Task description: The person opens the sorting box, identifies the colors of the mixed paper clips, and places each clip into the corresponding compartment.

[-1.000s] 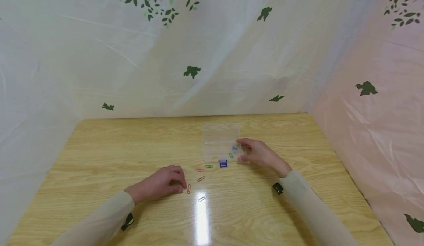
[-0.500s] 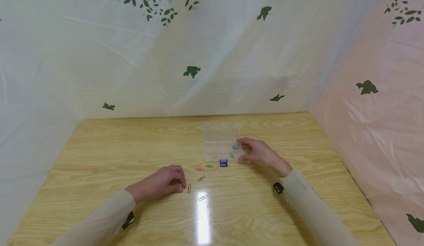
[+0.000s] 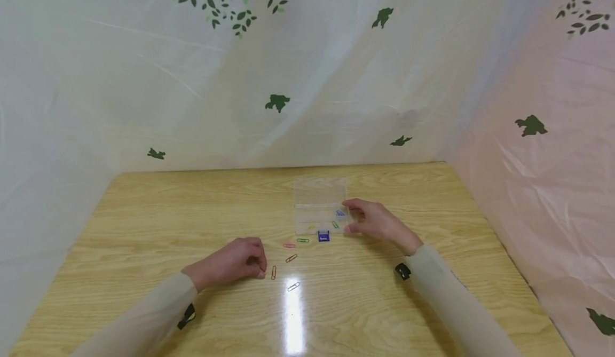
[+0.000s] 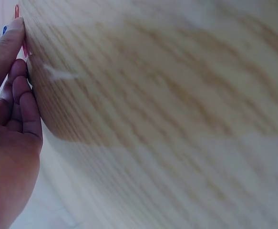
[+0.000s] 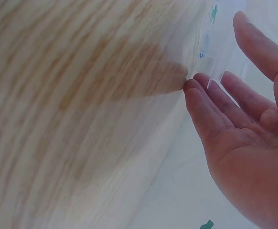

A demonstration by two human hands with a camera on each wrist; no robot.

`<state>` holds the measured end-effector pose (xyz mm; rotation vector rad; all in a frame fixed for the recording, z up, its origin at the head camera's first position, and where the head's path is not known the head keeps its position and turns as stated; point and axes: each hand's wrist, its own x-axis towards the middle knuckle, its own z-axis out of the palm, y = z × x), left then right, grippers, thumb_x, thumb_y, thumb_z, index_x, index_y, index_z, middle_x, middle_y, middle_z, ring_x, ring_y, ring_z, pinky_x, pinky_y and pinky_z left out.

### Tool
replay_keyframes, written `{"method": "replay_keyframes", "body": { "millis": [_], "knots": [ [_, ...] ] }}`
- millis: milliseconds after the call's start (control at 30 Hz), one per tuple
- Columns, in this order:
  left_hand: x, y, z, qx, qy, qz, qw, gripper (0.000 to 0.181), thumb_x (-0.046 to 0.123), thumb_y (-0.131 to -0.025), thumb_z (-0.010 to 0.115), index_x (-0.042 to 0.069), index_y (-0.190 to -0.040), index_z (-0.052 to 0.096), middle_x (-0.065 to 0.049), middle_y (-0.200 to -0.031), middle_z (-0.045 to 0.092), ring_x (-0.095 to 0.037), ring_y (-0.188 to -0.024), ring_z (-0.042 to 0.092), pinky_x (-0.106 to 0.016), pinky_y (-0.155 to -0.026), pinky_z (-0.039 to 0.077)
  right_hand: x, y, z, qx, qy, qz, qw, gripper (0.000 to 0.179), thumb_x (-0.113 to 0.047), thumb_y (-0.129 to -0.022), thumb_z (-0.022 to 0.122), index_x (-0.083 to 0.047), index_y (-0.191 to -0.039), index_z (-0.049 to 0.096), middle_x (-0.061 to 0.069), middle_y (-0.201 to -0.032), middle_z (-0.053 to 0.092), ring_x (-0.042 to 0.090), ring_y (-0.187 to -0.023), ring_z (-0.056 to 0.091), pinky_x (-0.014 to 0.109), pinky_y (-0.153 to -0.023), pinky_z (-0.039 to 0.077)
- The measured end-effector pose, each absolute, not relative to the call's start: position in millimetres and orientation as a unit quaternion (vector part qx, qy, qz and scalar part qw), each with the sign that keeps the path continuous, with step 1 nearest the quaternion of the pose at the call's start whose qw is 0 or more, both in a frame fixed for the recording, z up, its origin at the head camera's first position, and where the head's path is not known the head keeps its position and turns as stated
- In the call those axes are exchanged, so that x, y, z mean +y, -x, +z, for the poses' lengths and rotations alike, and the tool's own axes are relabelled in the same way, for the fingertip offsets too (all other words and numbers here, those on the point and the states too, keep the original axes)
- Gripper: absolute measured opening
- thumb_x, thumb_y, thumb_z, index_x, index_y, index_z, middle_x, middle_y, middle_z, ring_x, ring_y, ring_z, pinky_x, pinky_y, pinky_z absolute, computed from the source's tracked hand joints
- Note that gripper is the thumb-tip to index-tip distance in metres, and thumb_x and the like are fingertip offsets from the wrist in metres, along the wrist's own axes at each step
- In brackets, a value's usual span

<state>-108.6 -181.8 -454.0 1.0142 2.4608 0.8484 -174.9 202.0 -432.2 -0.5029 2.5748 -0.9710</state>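
Note:
In the head view my left hand (image 3: 235, 261) is low over the table at left, thumb and fingertips drawn together. The left wrist view shows part of a red paper clip (image 4: 25, 49) between the thumb and fingertips; the rest is hidden. Just right of them lies an orange-red paper clip (image 3: 274, 272). My right hand (image 3: 377, 221) rests against the right side of a clear plastic box (image 3: 307, 215), its lid laid back. Its fingers (image 5: 208, 102) are fairly straight and touch the box edge. Inside lie yellow (image 3: 311, 227) and green (image 3: 335, 224) paper clips.
More paper clips lie before the box: green (image 3: 302, 240), pink (image 3: 289, 245), brownish red (image 3: 291, 258) and a pale one (image 3: 293, 286) by the glare. A blue latch (image 3: 323, 236) juts from the box front. Fabric walls (image 3: 216, 106) surround the wooden table (image 3: 192, 202).
The left thumb and fingertips have closed together at the table surface. The right hand, the box and the loose clips have stayed in place.

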Motion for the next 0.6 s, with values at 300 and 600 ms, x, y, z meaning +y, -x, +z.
{"method": "replay_keyframes", "body": {
  "millis": [300,600],
  "knots": [
    [-180.6,105.1,-452.7,0.867,-0.397,0.264,0.146,0.015,0.018,-0.097,0.074,0.023,-0.086,0.064,0.016,-0.09,0.055,-0.001,-0.084,0.05,-0.025,-0.076,0.05,203.7,175.3,-433.5,0.905,0.178,-0.345,0.171,0.068,-0.018,-0.092,0.081,-0.002,-0.15,0.051,0.018,-0.151,0.053,0.036,-0.137,0.052,0.054,-0.114,0.041],
    [-180.8,104.9,-450.4,0.872,-0.311,0.34,0.167,0.005,0.018,-0.102,0.068,0.019,-0.096,0.067,0.014,-0.089,0.064,-0.003,-0.081,0.056,-0.024,-0.072,0.052,204.3,175.1,-434.3,0.905,0.18,-0.346,0.171,0.068,-0.019,-0.092,0.081,-0.003,-0.151,0.051,0.019,-0.151,0.053,0.036,-0.137,0.051,0.054,-0.114,0.041]
  ]
}}
